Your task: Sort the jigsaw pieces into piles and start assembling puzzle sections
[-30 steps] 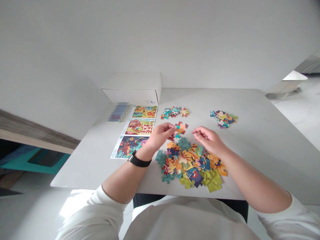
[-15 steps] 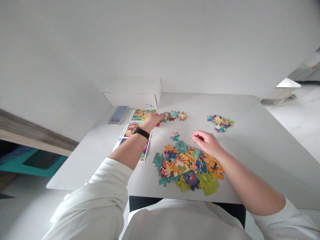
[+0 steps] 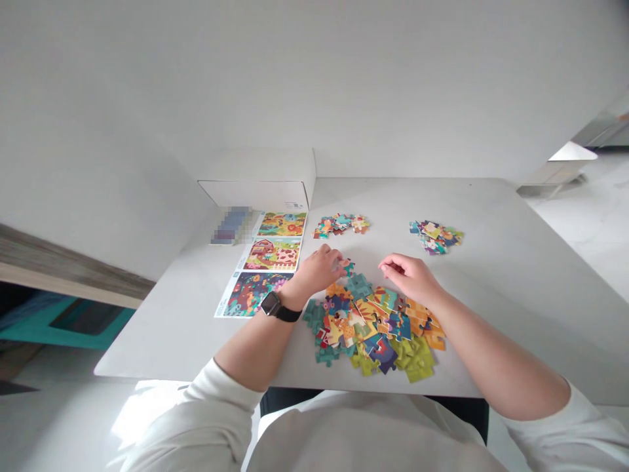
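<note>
My left hand (image 3: 322, 269), a black watch on its wrist, reaches over a loose jigsaw piece (image 3: 348, 267) with its fingers bent down and slightly apart. The fingertips cover part of that piece; whether they press on it I cannot tell. Just below spreads a large heap of mixed jigsaw pieces (image 3: 376, 328) in teal, orange, yellow, green and dark blue. My right hand (image 3: 407, 275) hovers at the heap's upper right, fingers curled together, with nothing visible in them.
Behind are a small group of pieces (image 3: 341, 224) and, to the right, another small pile (image 3: 436, 236). On the left lies a sheet of printed pictures (image 3: 272, 254), beside a blurred bluish item (image 3: 232, 225). A white box (image 3: 255, 193) stands against the wall.
My left hand has come back from the far group of pieces, toward me and right, to the loose piece above the heap. My right hand has hardly moved.
</note>
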`<state>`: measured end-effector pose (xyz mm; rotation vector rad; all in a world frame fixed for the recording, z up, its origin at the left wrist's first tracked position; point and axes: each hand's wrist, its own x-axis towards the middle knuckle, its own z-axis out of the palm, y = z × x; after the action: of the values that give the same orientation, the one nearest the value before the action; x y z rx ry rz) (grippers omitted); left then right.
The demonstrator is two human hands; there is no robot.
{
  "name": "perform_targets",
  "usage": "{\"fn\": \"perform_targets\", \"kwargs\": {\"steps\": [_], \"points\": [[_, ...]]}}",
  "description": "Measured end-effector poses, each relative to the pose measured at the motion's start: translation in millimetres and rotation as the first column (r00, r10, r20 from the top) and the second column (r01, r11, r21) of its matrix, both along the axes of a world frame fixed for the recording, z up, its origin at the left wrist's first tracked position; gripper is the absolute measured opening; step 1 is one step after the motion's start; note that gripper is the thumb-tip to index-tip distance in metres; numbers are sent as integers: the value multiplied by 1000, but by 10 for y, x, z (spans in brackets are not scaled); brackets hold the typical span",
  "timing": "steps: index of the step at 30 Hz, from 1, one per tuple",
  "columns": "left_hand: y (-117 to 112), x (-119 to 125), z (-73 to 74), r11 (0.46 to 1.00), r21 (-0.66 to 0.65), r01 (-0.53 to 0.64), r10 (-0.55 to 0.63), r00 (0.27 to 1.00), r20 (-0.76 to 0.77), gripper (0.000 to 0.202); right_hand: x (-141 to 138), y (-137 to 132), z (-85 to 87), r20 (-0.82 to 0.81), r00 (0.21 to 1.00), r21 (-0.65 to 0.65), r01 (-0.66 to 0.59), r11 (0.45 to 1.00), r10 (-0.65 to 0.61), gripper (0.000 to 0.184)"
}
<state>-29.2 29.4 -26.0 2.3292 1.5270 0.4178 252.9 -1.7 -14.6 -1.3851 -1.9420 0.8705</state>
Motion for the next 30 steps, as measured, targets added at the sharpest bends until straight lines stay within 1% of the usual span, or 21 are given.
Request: {"fn": "perform_targets", "kwargs": {"steps": [2, 3, 4, 5, 6, 7, 8, 9, 10, 11, 12, 13, 14, 16, 17, 19, 21, 23, 25, 27, 30], "points": [[42, -61, 42, 999, -39, -6, 10, 996, 93, 28, -3, -3, 0, 4, 1000, -3, 5, 1000, -5, 19], [58, -94, 78, 997, -77, -18, 31, 985, 171, 25, -1, -2, -4, 5, 1000, -5, 4, 1000, -4, 20], [68, -125, 120, 991, -130, -36, 70, 960, 272, 26, 3, 0, -11, 6, 1000, -7, 3, 1000, -2, 20], [72, -151, 166, 980, -193, -51, 126, 909, 398, 29, 9, 3, -19, 8, 1000, -10, 4, 1000, -4, 20], [69, -170, 214, 963, -264, -48, 188, 823, 536, 34, 16, 6, -28, 14, 1000, -13, 9, 1000, -9, 20], [62, -181, 262, 943, -331, -27, 254, 702, 666, 37, 23, 9, -36, 23, 1000, -14, 20, 1000, -20, 20], [51, -186, 308, 923, -384, 15, 311, 558, 769, 40, 29, 12, -42, 35, 999, -14, 32, 999, -31, 20], [38, -184, 350, 905, -421, 64, 359, 419, 834, 42, 33, 14, -46, 45, 998, -13, 43, 999, -43, 21], [22, -177, 387, 889, -444, 113, 395, 302, 868, 43, 36, 14, -48, 52, 997, -11, 51, 999, -50, 21], [4, -166, 419, 875, -458, 158, 422, 215, 881, 42, 37, 14, -48, 57, 997, -12, 53, 999, -52, 21], [-16, -149, 445, 861, -470, 194, 446, 155, 881, 39, 35, 12, -47, 58, 997, -14, 53, 999, -52, 21], [-38, -129, 466, 848, -480, 222, 467, 113, 877, 37, 31, 9, -45, 58, 997, -19, 52, 998, -51, 21], [-61, -106, 483, 834, -491, 251, 486, 85, 870, 34, 25, 5, -44, 55, 997, -26, 50, 998, -49, 21], [-112, -49, 507, 807, -505, 307, 514, 56, 856, 29, 7, -7, -43, 15, 999, -40, 43, 998, -43, 20], [-139, -17, 514, 794, -509, 332, 523, 51, 851, 28, -6, -16, -40, -34, 999, -45, 34, 998, -35, 20], [-196, 52, 516, 770, -513, 379, 534, 57, 843, 27, -43, -46, -25, -176, 984, -67, -13, 998, 1, 24], [-254, 122, 498, 738, -521, 428, 542, 82, 836, 28, -96, -90, 9, -338, 939, -114, -100, 988, 56, 33], [-308, 185, 469, 707, -531, 467, 545, 119, 830, 31, -154, -139, 52, -476, 875, -178, -195, 965, 90, 39], [-353, 232, 442, 688, -546, 478, 539, 167, 826, 33, -199, -175, 88, -558, 827, -226, -236, 945, 73, 37], [-381, 256, 431, 680, -564, 469, 519, 236, 822, 36, -212, -179, 105, -584, 811, -267, -232, 935, 34, 32], [-388, 241, 440, 672, -581, 459, 459, 358, 813, 39, -168, -121, 104, -594, 804, -304, -177, 936, -41, 37]]}}
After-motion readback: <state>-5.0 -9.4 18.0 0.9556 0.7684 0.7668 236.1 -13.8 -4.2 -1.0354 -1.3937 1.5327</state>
